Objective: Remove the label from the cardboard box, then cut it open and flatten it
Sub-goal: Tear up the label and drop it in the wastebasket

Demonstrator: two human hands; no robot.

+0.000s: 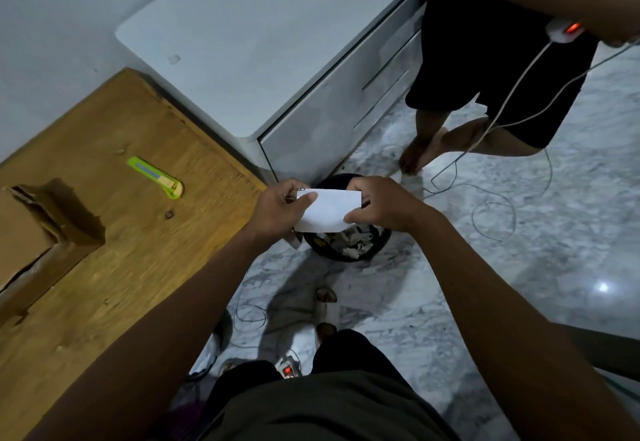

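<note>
— While both arms reach out over the floor, what do the hands have?

— The left hand (280,206) and the right hand (381,203) each pinch one end of the label (329,210), thumb on top and fingers (355,184) curled behind it. It is a plain white, roughly rectangular sheet, blank on the side that shows, slightly bowed, with its lower left corner hanging loose.

— Where is that relative to the bin?

— Directly above the bin (346,250), a round dark one on the marble floor (519,232). White scraps lie inside the bin, visible just under the label's lower edge.

— And the cardboard box?

— Well left of the bin, on the wooden counter (138,267). The cardboard box (38,232) sits at the counter's left side, cut off by the frame edge; its brown top shows a torn, rough patch and a raised flap. Beyond it, still left of the bin, a green utility knife (157,177) lies flat on bare wood, apart from the box.

— How much room is there around the bin?

— The counter's right edge ends just left of the bin. A white cabinet (259,59) stands right behind the bin. Thin cables (495,212) loop on the floor to the bin's right, and farther back on that side another person's bare legs (450,135) stand by the cabinet front.
</note>
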